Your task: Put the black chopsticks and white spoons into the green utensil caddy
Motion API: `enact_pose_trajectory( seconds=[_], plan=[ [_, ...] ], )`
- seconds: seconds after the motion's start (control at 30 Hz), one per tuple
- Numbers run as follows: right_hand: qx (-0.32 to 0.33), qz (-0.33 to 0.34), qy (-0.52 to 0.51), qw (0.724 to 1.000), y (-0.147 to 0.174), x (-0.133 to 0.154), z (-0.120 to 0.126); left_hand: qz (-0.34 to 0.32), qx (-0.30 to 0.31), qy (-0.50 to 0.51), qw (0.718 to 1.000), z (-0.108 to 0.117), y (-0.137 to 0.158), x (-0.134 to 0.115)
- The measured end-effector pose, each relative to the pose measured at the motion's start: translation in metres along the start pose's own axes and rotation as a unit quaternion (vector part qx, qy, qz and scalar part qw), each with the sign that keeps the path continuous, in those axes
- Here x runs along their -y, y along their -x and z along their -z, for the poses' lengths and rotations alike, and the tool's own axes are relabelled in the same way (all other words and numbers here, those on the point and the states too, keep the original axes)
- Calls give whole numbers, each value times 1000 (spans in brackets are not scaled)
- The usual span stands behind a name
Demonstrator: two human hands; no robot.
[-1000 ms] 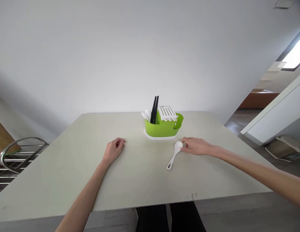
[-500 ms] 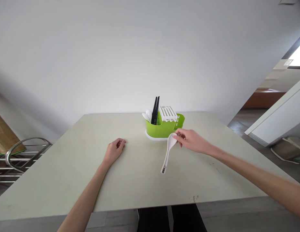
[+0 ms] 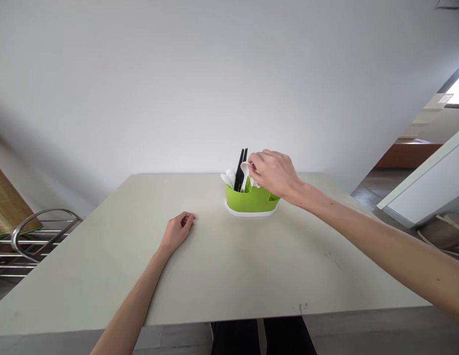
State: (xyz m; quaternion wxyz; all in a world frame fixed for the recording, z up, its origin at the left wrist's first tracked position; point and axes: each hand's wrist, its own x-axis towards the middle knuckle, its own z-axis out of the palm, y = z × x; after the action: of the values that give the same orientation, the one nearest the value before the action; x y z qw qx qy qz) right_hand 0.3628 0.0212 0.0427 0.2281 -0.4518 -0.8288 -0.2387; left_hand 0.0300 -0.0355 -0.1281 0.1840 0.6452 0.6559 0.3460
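Note:
A green utensil holder (image 3: 249, 202) on a white base stands toward the back of the table. My right hand (image 3: 273, 171) is above it, fingers pinched on the bowl of a white spoon (image 3: 245, 169). The spoon's handle points down into the holder's opening, just right of the black chopsticks (image 3: 240, 172). Further left in the same holder, other white spoons (image 3: 228, 177) lean outward, bowls up. My right hand covers most of the holder's slotted white part. My left hand (image 3: 179, 228) rests on the table with its fingers curled, left of the holder, touching no utensil.
The pale table (image 3: 214, 271) meets a white wall (image 3: 185, 88) at its back edge. At the far left are a metal rack (image 3: 33, 241) and a wooden board (image 3: 11, 202). A white panel (image 3: 425, 177) stands beyond the table at the right.
My right hand has moved up and away from me with the spoon, from in front of the holder to over it, and the spoon's handle has gone into the opening. My left hand stays put.

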Motion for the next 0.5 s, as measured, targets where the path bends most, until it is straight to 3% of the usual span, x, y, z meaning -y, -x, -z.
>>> enact_pose_trajectory(
  seconds=[0.2,0.5],
  plan=[
    [47,86,19,995,0,19,-27,-4,5,7,1000,1,1,-1],
    [79,107,-31,991,6,33,-46,-8,14,7,1000,1,1,0]
  ],
)
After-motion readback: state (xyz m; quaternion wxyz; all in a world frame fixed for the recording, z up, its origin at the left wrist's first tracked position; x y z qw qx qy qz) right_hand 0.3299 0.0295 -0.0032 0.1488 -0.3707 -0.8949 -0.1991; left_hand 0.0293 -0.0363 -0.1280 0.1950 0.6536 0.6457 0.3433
